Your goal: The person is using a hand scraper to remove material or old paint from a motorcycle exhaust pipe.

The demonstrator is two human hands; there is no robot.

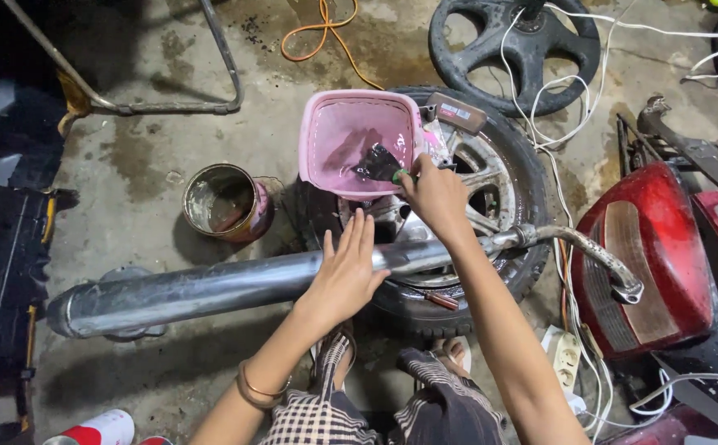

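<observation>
Head camera looks down on a concrete floor (145, 165) where a long grey exhaust pipe (210, 292) lies across a car wheel (499, 189). The long axis of the pipe runs almost from left to right, a little rising to the right; its thick closed end points to the left edge of the floor, and its thin curved neck (589, 251) bends down at the right, near a red tail lamp (647, 264).

The left hand (344, 276) lies flat and open on the pipe, fingers stretched and pointing up-right, gripping nothing. The right hand (435, 196) is closed around the green handle of a paint brush (379, 167). The brush points to the left, and its dark bristles are inside the pink plastic tub (319, 132).

The tub rests on the wheel, just above the pipe, and it holds a thin pinkish liquid. To the left of it, on the floor, a round metal can (225, 202) stands upright and open; there is a little dark liquid at its bottom.

A black steering wheel (514, 51) lies at the far edge of the floor, with white cables (569, 124) over it, and an orange cable (326, 33) is beside it.
</observation>
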